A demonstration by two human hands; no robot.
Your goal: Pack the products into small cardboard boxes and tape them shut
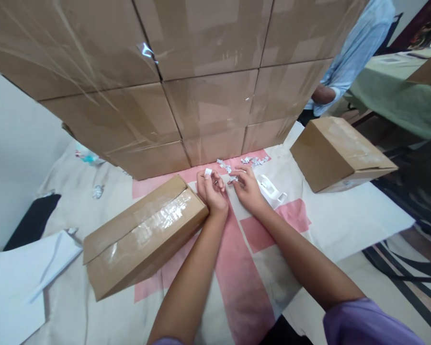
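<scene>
My left hand (211, 191) is closed, palm turned up, with a small white paper slip (208, 171) at the tip of its thumb. Just right of it, my right hand (246, 188) has its thumb and forefinger around a crumpled paper strip (233, 178). More curled paper strips (255, 160) lie beyond the fingers, at the foot of the stacked boxes. A taped cardboard box (143, 235) sits tilted beside my left forearm. Near my right wrist lies a white plastic object (271, 190) resembling a tape dispenser.
Plastic-wrapped stacked cartons (215, 105) form a wall ahead. Another carton (341, 155) stands at the right on a white sheet (362, 215). A person in a light blue sleeve (355, 52) stands behind it. White papers (17, 282) lie at left on the patterned cloth (237, 287).
</scene>
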